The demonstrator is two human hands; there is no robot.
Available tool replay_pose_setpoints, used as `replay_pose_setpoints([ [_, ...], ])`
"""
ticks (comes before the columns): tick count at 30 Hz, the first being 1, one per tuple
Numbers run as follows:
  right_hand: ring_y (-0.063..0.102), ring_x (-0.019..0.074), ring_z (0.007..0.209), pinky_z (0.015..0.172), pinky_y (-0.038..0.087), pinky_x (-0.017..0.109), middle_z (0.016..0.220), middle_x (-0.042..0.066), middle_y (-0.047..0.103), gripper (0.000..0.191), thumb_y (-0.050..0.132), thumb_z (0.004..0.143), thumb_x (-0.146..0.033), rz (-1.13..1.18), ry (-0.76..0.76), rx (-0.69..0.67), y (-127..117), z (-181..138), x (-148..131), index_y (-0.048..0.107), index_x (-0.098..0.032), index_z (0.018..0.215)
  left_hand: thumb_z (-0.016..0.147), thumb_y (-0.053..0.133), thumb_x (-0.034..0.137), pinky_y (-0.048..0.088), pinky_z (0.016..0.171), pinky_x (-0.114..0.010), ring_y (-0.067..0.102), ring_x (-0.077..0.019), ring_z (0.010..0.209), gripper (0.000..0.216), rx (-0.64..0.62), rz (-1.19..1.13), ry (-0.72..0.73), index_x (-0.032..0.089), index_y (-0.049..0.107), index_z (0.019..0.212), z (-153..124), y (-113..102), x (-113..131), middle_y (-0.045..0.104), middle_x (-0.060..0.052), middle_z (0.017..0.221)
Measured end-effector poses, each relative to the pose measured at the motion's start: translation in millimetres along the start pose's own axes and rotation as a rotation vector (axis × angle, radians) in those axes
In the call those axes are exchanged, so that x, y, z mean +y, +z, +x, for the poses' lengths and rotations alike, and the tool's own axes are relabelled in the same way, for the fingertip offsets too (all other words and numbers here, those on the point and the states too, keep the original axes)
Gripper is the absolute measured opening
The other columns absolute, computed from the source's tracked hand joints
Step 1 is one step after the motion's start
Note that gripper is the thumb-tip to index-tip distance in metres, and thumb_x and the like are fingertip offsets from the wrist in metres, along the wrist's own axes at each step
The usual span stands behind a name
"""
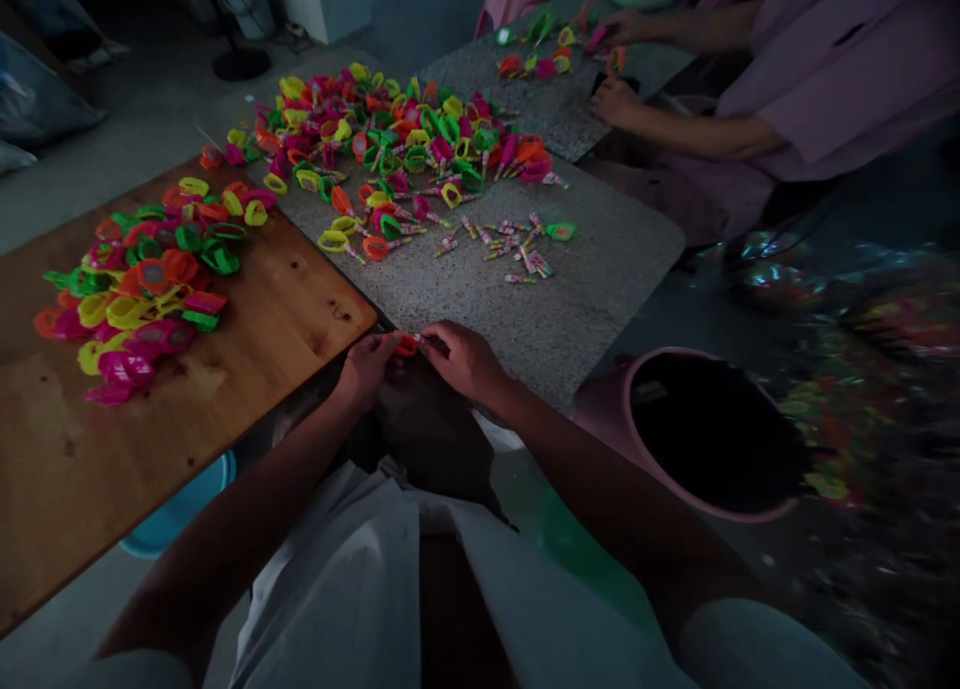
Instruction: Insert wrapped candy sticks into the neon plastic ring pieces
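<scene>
My left hand [366, 367] pinches an orange plastic toy watch [406, 345] just past the table edges, above my lap. From the other side, my right hand [466, 361] closes its fingertips on a small pale piece [421, 339] at the watch's right end. It looks like one of the small printed candy sticks [534, 261] lying loose on the grey table, though my fingers cover most of it. Beside those sticks lies a green toy watch [561, 231]. A large heap of toy watches [390, 134], many with sticks attached, spreads farther back.
On the wooden board [262, 369] to the left sits another pile of toy watches [154, 274]. A pink bucket [634, 409] stands at right, near clear bags [862, 369]. A blue basin [184, 509] is below the board. Across the grey table [622, 219], a co-worker's hands [616, 102] handle similar pieces.
</scene>
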State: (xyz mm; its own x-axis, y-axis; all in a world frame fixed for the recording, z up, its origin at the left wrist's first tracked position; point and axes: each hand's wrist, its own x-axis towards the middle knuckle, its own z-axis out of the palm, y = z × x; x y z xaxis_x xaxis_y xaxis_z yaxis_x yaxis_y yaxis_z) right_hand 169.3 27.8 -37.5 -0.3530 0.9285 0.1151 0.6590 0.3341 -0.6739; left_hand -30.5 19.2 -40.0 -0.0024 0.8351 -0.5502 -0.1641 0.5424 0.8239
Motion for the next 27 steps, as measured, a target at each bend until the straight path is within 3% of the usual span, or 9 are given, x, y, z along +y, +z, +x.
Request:
replay_pose_setpoints([
  [5, 0.071, 0.0232, 0.101, 0.092, 0.053, 0.034, 0.109, 0.008, 0.077, 0.012, 0.062, 0.103, -0.024, -0.098, 0.017, 0.034, -8, 1, 9, 0.070, -0.023, 0.111, 0.094, 0.075, 0.029, 0.060, 0.079, -0.019, 0.073, -0.0087, 0.085, 0.016, 0.014, -0.366, -0.079, 0.016, 0.069, 0.102, -3, 9, -7, 0.079, -0.008, 0.112],
  [8, 0.071, 0.0234, 0.102, 0.092, 0.054, 0.035, 0.109, 0.008, 0.077, 0.012, 0.061, 0.104, -0.026, -0.113, 0.015, 0.040, -14, 1, 12, 0.070, -0.023, 0.111, 0.091, 0.079, 0.027, 0.061, 0.083, -0.022, 0.077, -0.0113, 0.091, 0.026, 0.034, -0.387, -0.072, 0.019, 0.055, 0.094, -6, 16, -8, 0.078, -0.006, 0.114],
  [13, 0.071, 0.0235, 0.105, 0.095, 0.055, 0.036, 0.112, 0.008, 0.077, 0.014, 0.058, 0.105, -0.026, -0.100, -0.008, -0.003, -18, 3, 12, 0.071, -0.023, 0.111, 0.088, 0.082, 0.045, 0.059, 0.064, -0.024, 0.069, -0.0111, 0.064, 0.043, 0.096, -0.018, 0.031, 0.023, 0.047, 0.093, -6, 27, -9, 0.067, 0.003, 0.082],
  [17, 0.070, 0.0233, 0.107, 0.097, 0.054, 0.037, 0.114, 0.008, 0.077, 0.016, 0.058, 0.105, -0.023, -0.100, -0.043, -0.039, -20, 6, 15, 0.072, -0.023, 0.113, 0.089, 0.076, 0.040, 0.045, 0.050, -0.021, 0.054, -0.0101, 0.054, 0.034, 0.204, 0.341, 0.133, 0.024, 0.046, 0.083, -3, 27, -4, 0.052, 0.006, 0.071],
  [22, 0.069, 0.0229, 0.105, 0.095, 0.052, 0.035, 0.111, 0.007, 0.077, 0.015, 0.060, 0.105, -0.022, -0.131, -0.074, -0.086, -23, 7, 16, 0.073, -0.022, 0.113, 0.087, 0.069, 0.023, 0.047, 0.070, -0.025, 0.054, -0.0147, 0.073, 0.027, 0.309, 0.620, 0.273, 0.025, 0.044, 0.077, -1, 22, -2, 0.053, 0.003, 0.075],
  [27, 0.068, 0.0228, 0.106, 0.096, 0.051, 0.035, 0.112, 0.007, 0.077, 0.017, 0.058, 0.106, -0.025, -0.129, -0.090, -0.107, -22, 5, 12, 0.073, -0.024, 0.114, 0.090, 0.066, 0.022, 0.049, 0.085, -0.030, 0.066, -0.0192, 0.088, 0.017, 0.330, 0.657, 0.273, 0.025, 0.052, 0.099, -3, 19, -10, 0.067, -0.002, 0.096],
])
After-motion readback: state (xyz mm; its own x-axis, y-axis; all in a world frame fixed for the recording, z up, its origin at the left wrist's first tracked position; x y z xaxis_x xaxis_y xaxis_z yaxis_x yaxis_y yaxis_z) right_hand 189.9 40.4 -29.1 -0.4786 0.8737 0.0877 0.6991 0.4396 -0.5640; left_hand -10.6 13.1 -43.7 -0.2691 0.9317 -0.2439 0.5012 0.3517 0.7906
